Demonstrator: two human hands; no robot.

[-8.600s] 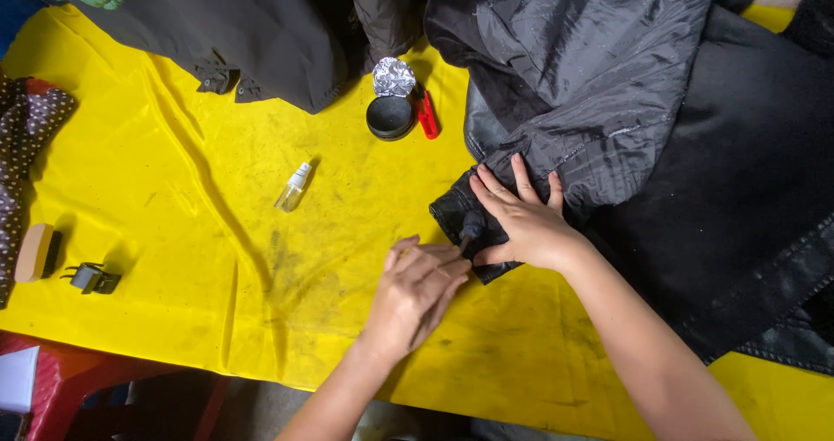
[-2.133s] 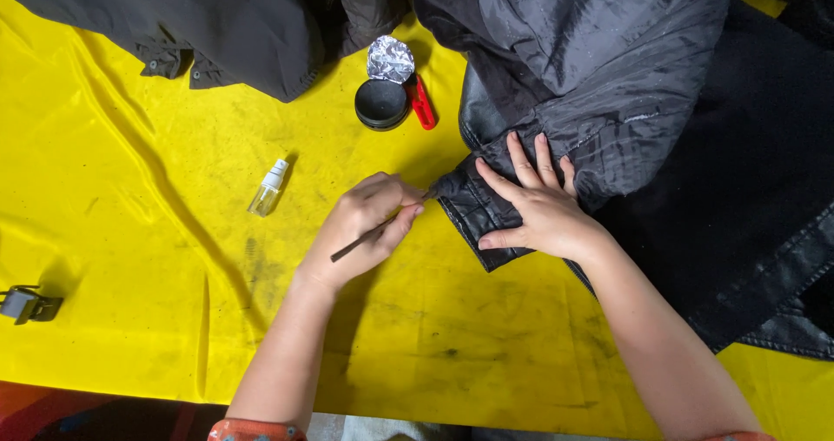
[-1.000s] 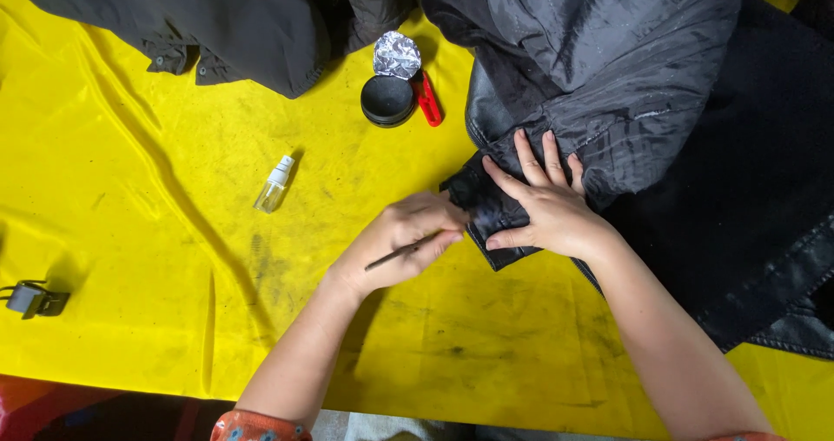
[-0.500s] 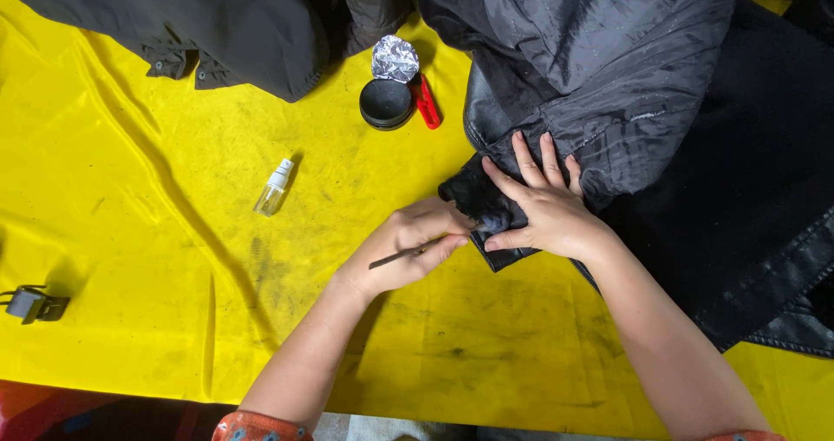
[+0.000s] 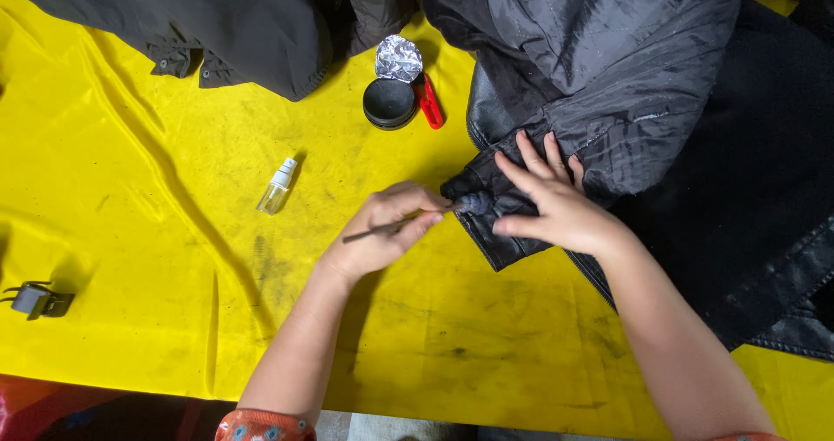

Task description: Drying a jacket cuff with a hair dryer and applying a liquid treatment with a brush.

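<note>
Left hand point(image 5: 382, 232) pinches our thin brush point(image 5: 408, 222), tip on the black jacket cuff point(image 5: 495, 224) mid-frame; right hand point(image 5: 556, 211) flat, fingers spread, pinning it.

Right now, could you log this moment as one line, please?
left hand: holds thin brush on black jacket | right hand: presses jacket flat

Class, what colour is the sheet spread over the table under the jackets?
Bright yellow, with dark smudges. The sheet shows best in the head view, the only one.
</note>
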